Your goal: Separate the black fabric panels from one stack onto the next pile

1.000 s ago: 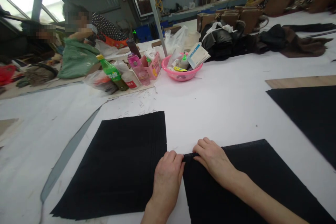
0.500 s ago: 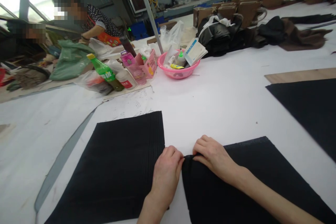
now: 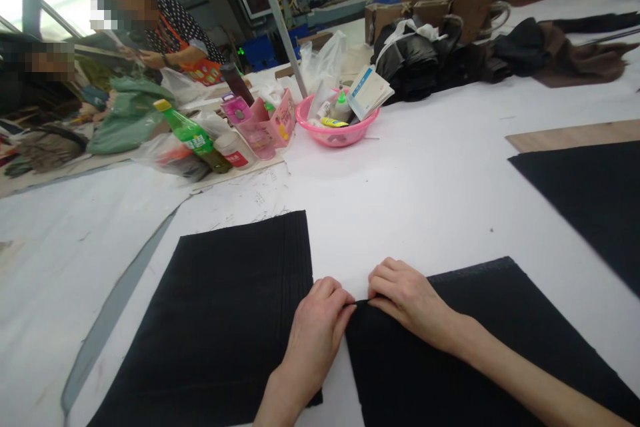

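Observation:
Two stacks of black fabric sheets lie on the white table in front of me. My left hand (image 3: pixel 319 330) pinches the top left corner of the right stack (image 3: pixel 475 340), fingers curled. My right hand (image 3: pixel 407 297) grips the same corner along the stack's far edge, fingers bent down over the cloth. The left stack (image 3: pixel 225 320) lies flat beside my left hand, its right edge touching my wrist.
A third black sheet (image 3: pixel 590 200) lies at the right on a brown board. A pink basin (image 3: pixel 337 127) of bottles, a green bottle (image 3: pixel 190 135), bags and pink boxes stand at the back. Dark cloth piles (image 3: pixel 450 57) lie beyond. Other people sit at the far left.
My fingers have tightened on the corner of the right stack and lifted its edge slightly. The view has tilted a little downward.

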Tool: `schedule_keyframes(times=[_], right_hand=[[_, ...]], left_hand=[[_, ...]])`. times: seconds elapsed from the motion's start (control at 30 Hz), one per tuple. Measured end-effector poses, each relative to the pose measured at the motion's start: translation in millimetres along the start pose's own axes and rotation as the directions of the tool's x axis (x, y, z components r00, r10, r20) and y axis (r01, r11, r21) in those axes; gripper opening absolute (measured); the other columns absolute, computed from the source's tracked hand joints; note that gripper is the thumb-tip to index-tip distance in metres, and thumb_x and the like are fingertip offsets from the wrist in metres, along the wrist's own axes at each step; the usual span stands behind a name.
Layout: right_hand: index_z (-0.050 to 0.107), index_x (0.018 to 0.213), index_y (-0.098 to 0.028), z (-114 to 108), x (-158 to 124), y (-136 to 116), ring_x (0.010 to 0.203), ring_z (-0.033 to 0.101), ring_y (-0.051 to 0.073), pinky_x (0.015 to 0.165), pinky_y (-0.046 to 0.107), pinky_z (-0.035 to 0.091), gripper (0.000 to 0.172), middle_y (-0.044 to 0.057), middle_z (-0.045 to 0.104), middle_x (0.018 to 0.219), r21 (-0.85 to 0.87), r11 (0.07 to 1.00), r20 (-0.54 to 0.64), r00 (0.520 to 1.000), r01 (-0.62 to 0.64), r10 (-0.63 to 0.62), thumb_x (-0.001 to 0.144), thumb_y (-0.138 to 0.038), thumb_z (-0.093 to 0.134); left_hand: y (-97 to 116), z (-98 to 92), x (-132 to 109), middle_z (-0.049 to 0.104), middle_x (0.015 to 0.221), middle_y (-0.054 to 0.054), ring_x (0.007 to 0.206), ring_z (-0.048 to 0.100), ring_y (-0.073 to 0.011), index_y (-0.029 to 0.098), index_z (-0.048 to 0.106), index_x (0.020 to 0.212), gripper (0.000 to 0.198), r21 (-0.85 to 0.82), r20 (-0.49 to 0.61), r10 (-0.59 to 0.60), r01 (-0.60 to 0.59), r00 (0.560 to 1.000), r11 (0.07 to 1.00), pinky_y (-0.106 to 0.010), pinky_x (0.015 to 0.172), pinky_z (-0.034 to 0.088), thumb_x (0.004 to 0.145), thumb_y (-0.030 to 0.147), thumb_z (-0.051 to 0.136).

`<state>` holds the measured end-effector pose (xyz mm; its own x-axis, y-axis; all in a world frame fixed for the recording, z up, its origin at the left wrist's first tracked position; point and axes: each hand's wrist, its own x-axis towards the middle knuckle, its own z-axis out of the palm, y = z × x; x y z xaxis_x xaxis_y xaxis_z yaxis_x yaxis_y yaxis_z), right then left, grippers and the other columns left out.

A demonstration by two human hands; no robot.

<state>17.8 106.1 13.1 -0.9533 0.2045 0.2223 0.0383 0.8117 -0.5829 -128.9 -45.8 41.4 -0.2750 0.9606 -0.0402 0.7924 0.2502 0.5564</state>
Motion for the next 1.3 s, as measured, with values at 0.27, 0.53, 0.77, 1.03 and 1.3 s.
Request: schedule_keyframes(times=[0.27, 0.53, 0.77, 1.03, 1.3], right_hand=[[0.052, 0.087, -0.018, -3, -1, 6, 0.084, 0.045, 0.019, 0.075, 0.032, 0.033, 0.016, 0.000, 0.056, 0.087, -0.014, 0.998, 0.011, 0.998, 0.061, -0.061, 0.090, -0.010, 0.065], [0.061, 0.093, -0.019, -3, -7, 13, 0.082, 0.044, 0.018, 0.072, 0.031, 0.034, 0.014, 0.002, 0.056, 0.087, -0.003, 0.989, -0.057, 0.987, 0.150, -0.150, 0.101, -0.019, 0.050], [0.067, 0.103, -0.026, -1, -11, 18, 0.082, 0.046, 0.017, 0.071, 0.028, 0.036, 0.026, 0.002, 0.057, 0.092, -0.019, 0.988, -0.054, 0.986, 0.154, -0.155, 0.101, -0.010, 0.046], [0.065, 0.109, -0.027, 0, -13, 18, 0.083, 0.046, 0.017, 0.072, 0.031, 0.035, 0.026, 0.003, 0.056, 0.094, -0.062, 0.985, -0.025, 0.986, 0.162, -0.164, 0.102, -0.013, 0.045], [0.065, 0.108, -0.026, -1, -12, 17, 0.083, 0.046, 0.017, 0.072, 0.031, 0.034, 0.022, 0.002, 0.055, 0.093, -0.086, 0.980, -0.013, 0.983, 0.181, -0.183, 0.101, -0.013, 0.048]], left_hand=[[-6, 2.9, -3, 0.059, 0.086, -0.001, 0.083, 0.056, -0.0169, 0.020, 0.061, 0.088, 0.014, -0.061, -0.061, 0.028, -0.032, 0.998, 0.998, -0.028, 0.072, 0.043, 0.091, 0.010, 0.053], [-9, 7.5, -8, 0.058, 0.083, -0.001, 0.079, 0.055, -0.0165, 0.019, 0.060, 0.085, 0.017, -0.024, -0.102, 0.062, -0.065, 0.993, 0.998, -0.028, 0.069, 0.045, 0.094, 0.011, 0.048], [-10, 10.4, -12, 0.058, 0.087, -0.003, 0.079, 0.055, -0.0163, 0.019, 0.061, 0.095, 0.018, 0.134, -0.144, 0.209, -0.191, 0.967, 0.972, -0.028, 0.069, 0.048, 0.095, 0.011, 0.045], [-10, 10.4, -13, 0.059, 0.089, -0.006, 0.082, 0.056, -0.0171, 0.014, 0.059, 0.103, 0.017, 0.304, -0.142, 0.356, -0.301, 0.924, 0.904, -0.030, 0.072, 0.052, 0.095, 0.008, 0.045], [-11, 10.9, -12, 0.060, 0.092, -0.007, 0.085, 0.057, -0.0184, 0.012, 0.059, 0.105, 0.019, 0.405, -0.125, 0.406, -0.327, 0.905, 0.854, -0.033, 0.075, 0.055, 0.094, 0.006, 0.045]])
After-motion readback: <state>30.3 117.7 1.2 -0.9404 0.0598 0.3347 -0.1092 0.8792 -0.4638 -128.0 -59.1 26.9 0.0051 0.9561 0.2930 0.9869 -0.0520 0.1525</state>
